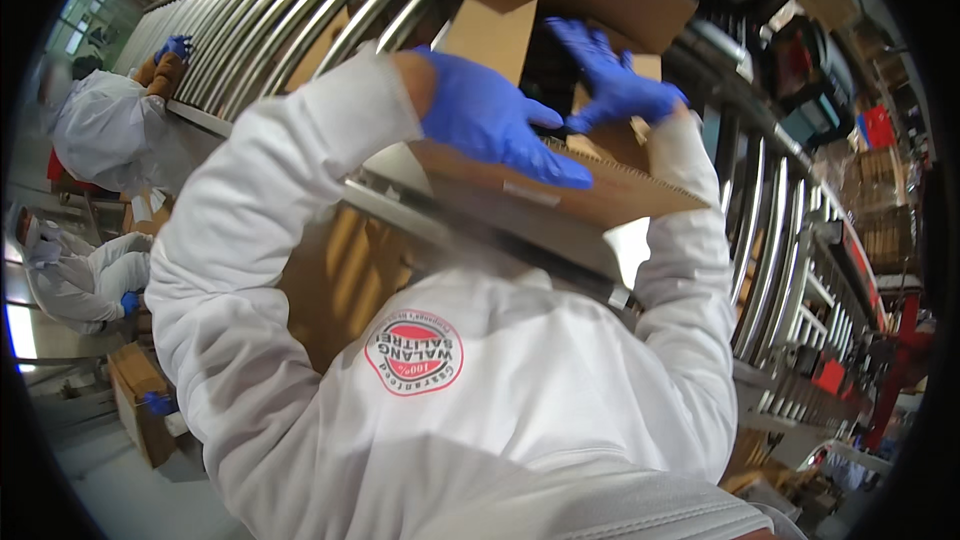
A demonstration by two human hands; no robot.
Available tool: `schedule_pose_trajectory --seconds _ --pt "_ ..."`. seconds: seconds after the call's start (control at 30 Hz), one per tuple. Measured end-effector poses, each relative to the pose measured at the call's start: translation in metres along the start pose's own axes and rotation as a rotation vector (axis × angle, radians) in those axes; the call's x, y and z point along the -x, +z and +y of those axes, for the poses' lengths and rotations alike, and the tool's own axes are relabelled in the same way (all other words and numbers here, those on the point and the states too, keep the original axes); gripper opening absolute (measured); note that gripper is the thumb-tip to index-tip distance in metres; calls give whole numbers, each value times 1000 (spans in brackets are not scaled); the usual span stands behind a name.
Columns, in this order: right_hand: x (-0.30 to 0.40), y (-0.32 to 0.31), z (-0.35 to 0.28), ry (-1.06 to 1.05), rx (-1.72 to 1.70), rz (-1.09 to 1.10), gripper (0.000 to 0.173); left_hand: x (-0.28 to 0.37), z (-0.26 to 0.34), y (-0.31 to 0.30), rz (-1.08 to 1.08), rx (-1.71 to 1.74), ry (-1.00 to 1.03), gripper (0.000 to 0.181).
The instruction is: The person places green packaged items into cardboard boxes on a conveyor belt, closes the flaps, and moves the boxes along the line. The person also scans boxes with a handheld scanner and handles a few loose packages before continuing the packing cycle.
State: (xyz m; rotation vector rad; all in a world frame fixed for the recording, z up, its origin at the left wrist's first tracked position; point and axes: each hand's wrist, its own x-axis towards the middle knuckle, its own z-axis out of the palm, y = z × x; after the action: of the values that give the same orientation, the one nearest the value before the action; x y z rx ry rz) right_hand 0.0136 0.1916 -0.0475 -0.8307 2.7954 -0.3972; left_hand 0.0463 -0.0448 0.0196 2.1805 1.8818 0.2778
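An open cardboard box (555, 180) with its flaps spread sits on a metal roller conveyor (300, 22) before me. My left hand (487, 116), in a blue glove, lies over the near left edge of the box, its fingers stretched across a flap. Gloved in blue too, my right hand (619, 82) is over the box opening with its fingers spread. Neither hand shows anything held. The inside of the box is dark, and its contents cannot be made out.
A co-worker (112, 120) in white stands along the conveyor at left, blue-gloved hands at its rollers. Another co-worker (82, 270) is behind. A cardboard box (142, 405) is at lower left. More rollers (757, 255) curve away at right, near a red metal frame (896, 375) and stacked cardboard (877, 195).
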Motion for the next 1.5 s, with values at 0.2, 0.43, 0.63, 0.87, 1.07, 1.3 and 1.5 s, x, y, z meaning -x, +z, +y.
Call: schedule_pose_trajectory --seconds 0.2,0.43,0.63,0.87,1.07,1.3,1.5 --pt "-31 6 -2 7 123 -217 100 -32 -14 -24 -126 765 -797 80" --pt "-39 -101 48 -186 -665 544 41 -42 -96 39 402 -113 -910 105" --pt "-35 -81 -13 330 160 668 41 -56 -105 61 437 -333 -870 83" --pt "1 34 -56 186 205 833 40 -14 -104 75 803 -67 -659 30" --pt "16 52 -54 290 322 754 41 19 -71 44 1006 -444 -501 45" --pt "6 59 -49 311 227 565 36 65 -102 142 1138 1104 -402 69" --pt "-52 11 -39 388 -20 225 43 63 -96 142 1230 1267 -345 59"
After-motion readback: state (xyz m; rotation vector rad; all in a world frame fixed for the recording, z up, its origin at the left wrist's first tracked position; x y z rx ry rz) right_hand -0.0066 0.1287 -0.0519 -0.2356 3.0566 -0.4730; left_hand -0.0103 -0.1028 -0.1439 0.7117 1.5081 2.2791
